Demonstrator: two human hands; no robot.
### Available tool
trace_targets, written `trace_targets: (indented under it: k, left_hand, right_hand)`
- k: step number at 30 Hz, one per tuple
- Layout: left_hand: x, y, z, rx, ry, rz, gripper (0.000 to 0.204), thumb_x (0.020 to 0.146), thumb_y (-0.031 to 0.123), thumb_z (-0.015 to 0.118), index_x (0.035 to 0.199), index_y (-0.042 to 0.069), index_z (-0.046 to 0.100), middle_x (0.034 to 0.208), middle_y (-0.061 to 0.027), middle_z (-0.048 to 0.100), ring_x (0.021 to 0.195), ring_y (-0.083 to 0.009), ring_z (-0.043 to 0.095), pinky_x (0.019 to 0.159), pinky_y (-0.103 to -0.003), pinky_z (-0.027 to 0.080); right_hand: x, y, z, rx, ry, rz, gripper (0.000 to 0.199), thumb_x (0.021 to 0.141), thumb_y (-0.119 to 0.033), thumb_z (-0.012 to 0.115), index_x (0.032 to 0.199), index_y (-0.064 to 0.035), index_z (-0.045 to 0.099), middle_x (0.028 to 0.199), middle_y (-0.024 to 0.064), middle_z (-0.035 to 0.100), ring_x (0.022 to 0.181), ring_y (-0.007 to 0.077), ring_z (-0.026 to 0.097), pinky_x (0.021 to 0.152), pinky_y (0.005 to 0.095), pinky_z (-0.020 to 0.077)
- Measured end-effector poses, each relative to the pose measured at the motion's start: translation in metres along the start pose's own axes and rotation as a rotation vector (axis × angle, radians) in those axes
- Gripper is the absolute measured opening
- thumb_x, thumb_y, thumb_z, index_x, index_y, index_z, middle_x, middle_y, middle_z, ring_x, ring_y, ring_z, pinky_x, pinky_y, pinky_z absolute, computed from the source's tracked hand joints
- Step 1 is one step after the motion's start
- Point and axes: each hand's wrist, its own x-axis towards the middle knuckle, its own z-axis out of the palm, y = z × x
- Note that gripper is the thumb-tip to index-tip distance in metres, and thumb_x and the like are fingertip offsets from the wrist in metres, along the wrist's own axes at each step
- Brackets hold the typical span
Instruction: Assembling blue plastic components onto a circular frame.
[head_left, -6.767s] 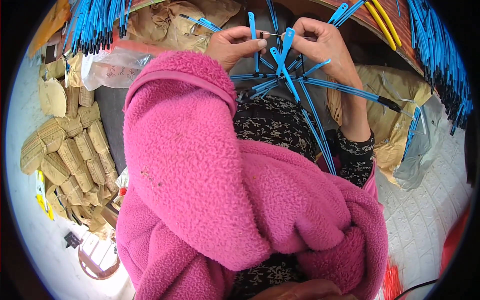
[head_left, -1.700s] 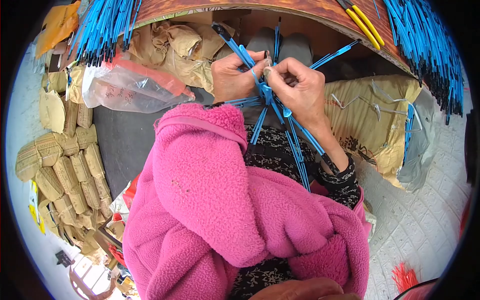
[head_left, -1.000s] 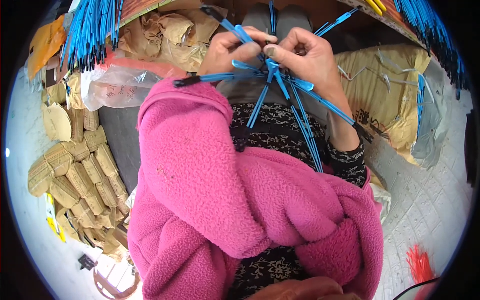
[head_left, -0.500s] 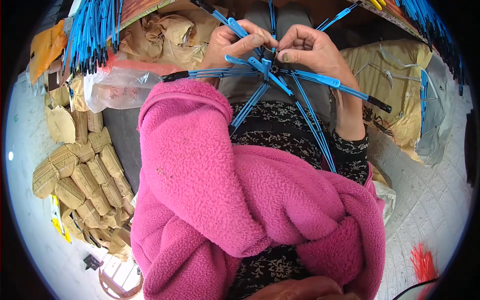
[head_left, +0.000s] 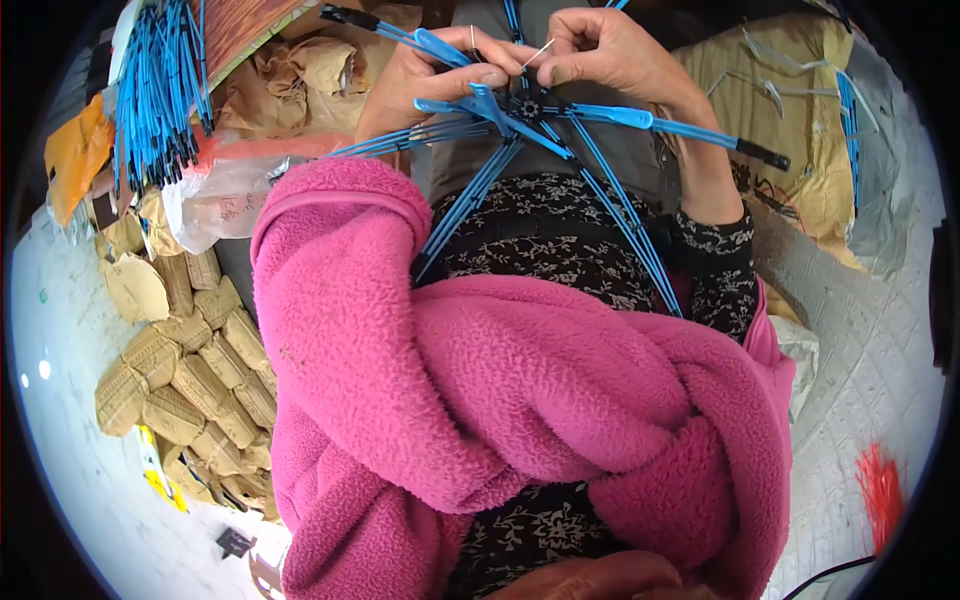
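A frame of blue ribs with black tips, like an umbrella frame, spreads out around a small black hub (head_left: 529, 108) above my lap. My left hand (head_left: 440, 80) is closed at the hub's left side, with one blue rib (head_left: 440, 46) passing between its thumb and fingers. Close beside it, my right hand (head_left: 605, 60) pinches a thin pale wire (head_left: 538, 54), which slants down to the left fingertips. Whether the left fingertips grip that wire too, I cannot tell. Several ribs fan toward me, and one long rib (head_left: 685, 132) points right across my right wrist.
Bundled blue ribs (head_left: 160, 100) hang off the table edge at upper left. Brown paper-wrapped packs (head_left: 200, 380) are piled at left. A brown paper sheet (head_left: 800, 190) lies at right, red strands (head_left: 880, 495) at lower right. A pink fleece garment (head_left: 560, 400) covers my lap and arm.
Both hands and the frame sit slightly higher in the picture, and the view has shifted. The pale wire between the fingers now shows more clearly. The hands stay close together.
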Motion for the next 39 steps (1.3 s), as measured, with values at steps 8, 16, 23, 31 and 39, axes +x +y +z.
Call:
trace_targets:
  k: [8, 16, 23, 31, 39]
  left_hand:
    - [0.001, -0.03, -0.035, -0.081, 0.045, 0.074, 0.014, 0.088, 0.012, 0.064, 0.094, -0.001, 0.065, 0.1, -0.0179, 0.067, 0.074, -0.0144, 0.063, 0.066, -0.026, 0.053]
    - [0.024, -0.016, -0.042, -0.085, 0.327, 0.09, 0.015, 0.087, 0.014, 0.066, 0.09, -0.001, 0.066, 0.093, -0.0134, 0.07, 0.06, -0.0124, 0.06, 0.055, -0.023, 0.048]
    - [0.014, 0.0, -0.047, -0.144, 0.405, 0.174, 0.018, 0.085, 0.013, 0.067, 0.094, -0.003, 0.067, 0.095, -0.0134, 0.07, 0.061, -0.0138, 0.062, 0.055, -0.025, 0.05]
    - [0.0, 0.008, -0.054, -0.065, 0.231, 0.109, 0.021, 0.087, 0.014, 0.065, 0.1, -0.002, 0.065, 0.098, -0.0139, 0.069, 0.074, -0.0148, 0.065, 0.065, -0.028, 0.053]
    - [0.002, -0.008, -0.059, -0.113, 0.311, 0.021, 0.015, 0.087, 0.011, 0.067, 0.097, -0.001, 0.064, 0.103, -0.0187, 0.067, 0.069, -0.0123, 0.061, 0.067, -0.026, 0.053]
  right_hand:
    - [-0.077, 0.082, 0.026, -0.377, 0.412, 0.027, 0.02, 0.082, -0.019, 0.072, 0.086, -0.0029, 0.061, 0.089, 0.0045, 0.065, 0.081, 0.0107, 0.061, 0.068, 0.027, 0.0483]
    - [-0.078, 0.056, 0.083, -0.312, 0.544, -0.089, 0.05, 0.081, -0.012, 0.066, 0.129, -0.0069, 0.051, 0.113, 0.0162, 0.061, 0.097, 0.0231, 0.061, 0.083, 0.0339, 0.0476]
    - [-0.05, 0.017, 0.062, -0.167, 0.413, -0.212, 0.054, 0.076, -0.015, 0.065, 0.129, -0.0089, 0.054, 0.114, 0.0162, 0.057, 0.105, 0.0291, 0.054, 0.092, 0.036, 0.0421]
    - [-0.058, -0.003, 0.063, -0.498, 0.169, -0.385, 0.038, 0.076, -0.016, 0.064, 0.112, -0.0058, 0.058, 0.102, 0.0119, 0.058, 0.103, 0.0254, 0.053, 0.091, 0.0368, 0.0417]
    - [-0.055, 0.034, 0.074, 0.031, 0.208, -0.18, 0.027, 0.077, -0.01, 0.07, 0.098, -0.0032, 0.054, 0.1, 0.0093, 0.061, 0.097, 0.017, 0.057, 0.086, 0.034, 0.0459]
